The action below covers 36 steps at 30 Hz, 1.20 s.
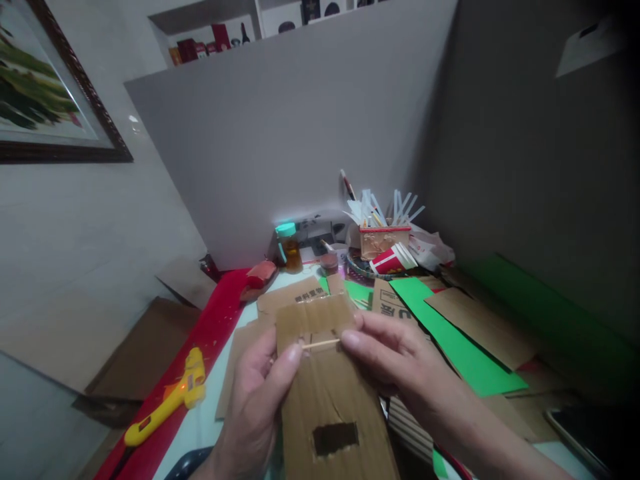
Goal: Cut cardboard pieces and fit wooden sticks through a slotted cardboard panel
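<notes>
cardboard piece [327, 390] we hold in left grip [257, 387] and right grip [395, 347]; the stick [321, 345] may snap if we press hard.

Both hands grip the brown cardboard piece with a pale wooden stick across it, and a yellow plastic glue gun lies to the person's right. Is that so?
No: the head view shows the yellow plastic glue gun to the person's left. The pale wooden stick does cross the brown cardboard piece.

Dim light leaves the right-hand panel [530, 180] deeply shadowed, while a glint [133, 119] marks the pale wall [75, 233].
</notes>
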### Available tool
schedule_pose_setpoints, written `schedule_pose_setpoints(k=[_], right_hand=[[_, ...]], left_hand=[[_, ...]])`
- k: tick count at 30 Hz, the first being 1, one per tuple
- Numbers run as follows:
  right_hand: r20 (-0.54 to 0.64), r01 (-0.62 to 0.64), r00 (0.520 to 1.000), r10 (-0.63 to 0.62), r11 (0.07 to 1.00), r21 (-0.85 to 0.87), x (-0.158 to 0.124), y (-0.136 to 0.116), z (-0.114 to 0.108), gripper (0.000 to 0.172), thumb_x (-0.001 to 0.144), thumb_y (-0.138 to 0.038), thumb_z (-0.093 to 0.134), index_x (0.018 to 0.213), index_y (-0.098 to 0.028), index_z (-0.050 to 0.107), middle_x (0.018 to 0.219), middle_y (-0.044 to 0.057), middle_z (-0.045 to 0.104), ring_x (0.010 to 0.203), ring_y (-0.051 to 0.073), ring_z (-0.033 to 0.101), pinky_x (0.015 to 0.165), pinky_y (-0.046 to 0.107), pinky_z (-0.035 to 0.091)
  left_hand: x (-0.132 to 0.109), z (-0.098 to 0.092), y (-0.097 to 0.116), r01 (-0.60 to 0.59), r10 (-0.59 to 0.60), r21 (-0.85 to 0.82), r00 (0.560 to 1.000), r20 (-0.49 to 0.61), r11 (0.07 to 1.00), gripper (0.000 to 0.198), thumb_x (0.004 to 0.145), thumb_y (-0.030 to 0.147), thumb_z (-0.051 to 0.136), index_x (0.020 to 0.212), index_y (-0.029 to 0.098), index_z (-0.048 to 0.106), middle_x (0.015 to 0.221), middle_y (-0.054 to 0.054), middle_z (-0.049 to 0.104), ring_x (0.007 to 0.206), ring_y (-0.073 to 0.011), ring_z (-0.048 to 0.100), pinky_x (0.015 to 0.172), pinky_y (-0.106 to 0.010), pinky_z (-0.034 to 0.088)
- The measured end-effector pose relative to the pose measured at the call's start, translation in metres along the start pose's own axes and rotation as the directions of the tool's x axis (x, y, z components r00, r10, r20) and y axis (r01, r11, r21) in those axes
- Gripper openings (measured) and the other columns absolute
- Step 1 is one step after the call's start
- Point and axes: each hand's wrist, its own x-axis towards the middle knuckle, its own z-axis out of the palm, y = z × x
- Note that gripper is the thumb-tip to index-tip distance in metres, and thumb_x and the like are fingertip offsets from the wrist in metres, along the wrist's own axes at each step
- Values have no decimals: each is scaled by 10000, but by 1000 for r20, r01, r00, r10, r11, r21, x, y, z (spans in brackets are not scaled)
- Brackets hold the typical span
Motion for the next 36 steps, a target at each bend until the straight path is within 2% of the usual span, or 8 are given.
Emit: schedule_pose_setpoints(k=[3, 9, 16, 22, 29, 31, 33, 36], right_hand=[[2, -11, 1000, 11, 999, 49, 0, 3, 0, 403, 812, -527, 725, 751, -195, 505, 725, -29, 451, 698, 133, 482, 615, 228, 369], [-16, 16, 1000, -16, 1000, 16, 2, 13, -3, 424, 849, -573, 682, 775, -183, 531, 660, -54, 383, 580, 83, 328, 518, 199, 248], [15, 32, 999, -34, 995, 91, 0, 11, -2, 357, 833, -492, 743, 777, -171, 597, 624, -73, 341, 537, 66, 191, 463, 178, 175], [-6, 15, 1000, -15, 1000, 25, 1, 15, -3, 433, 842, -582, 688, 814, -168, 566, 698, -27, 458, 619, 95, 413, 558, 194, 320], [-72, 49, 995, -61, 985, -166, 0, 9, 4, 404, 851, -573, 652, 782, -194, 533, 602, -70, 368, 548, 101, 353, 511, 227, 284], [-163, 130, 969, -187, 943, -308, -1, 5, 3, 295, 899, -490, 626, 871, -207, 550, 579, -93, 315, 523, 99, 316, 492, 228, 258], [-226, 246, 890, -397, 834, -495, -4, 3, 1, 177, 933, -389, 612, 985, -226, 567, 583, -101, 290, 508, 102, 304, 483, 233, 245], [-19, 382, 811, -585, 553, -740, -7, 4, -2, 95, 975, -288, 571, 1044, -229, 597, 605, -86, 376, 499, 101, 361, 506, 244, 293]], left_hand=[[-3, 4, 3, 52, -50, -77, 998, 29, 996, 406, 913, 314, 616, 1302, 206, 661, 1168, -119, 747, 1043, -326, 702, 923, -421, 535], [-6, 5, 2, 69, -66, -111, 997, 31, 991, 506, 959, 364, 563, 1444, 229, 521, 1116, -122, 766, 1027, -317, 712, 936, -430, 524], [-8, 6, 2, 59, -52, -134, 997, 53, 989, 352, 970, 338, 557, 1285, 225, 668, 1127, -98, 763, 1043, -294, 708, 965, -411, 508], [-6, 7, 2, 6, -5, -31, 1000, 27, 999, 348, 947, 307, 597, 1261, 180, 676, 1170, -109, 741, 1106, -292, 670, 951, -375, 518], [-1, 3, 0, 31, -23, 116, 997, -75, 993, 565, 881, 315, 685, 1415, 207, 532, 1138, -98, 755, 1019, -280, 700, 773, -297, 575], [0, 3, 0, 38, -25, 106, 993, -117, 994, 587, 873, 328, 692, 1423, 217, 521, 1115, -92, 765, 982, -277, 711, 754, -297, 577], [1, 4, 0, 36, -25, 77, 989, -143, 996, 583, 856, 328, 707, 1403, 215, 540, 1112, -94, 767, 946, -273, 722, 752, -302, 576], [1, 5, -1, 47, -38, 69, 991, -125, 996, 503, 849, 319, 716, 1322, 189, 606, 1097, -105, 768, 926, -270, 725, 732, -302, 576]])
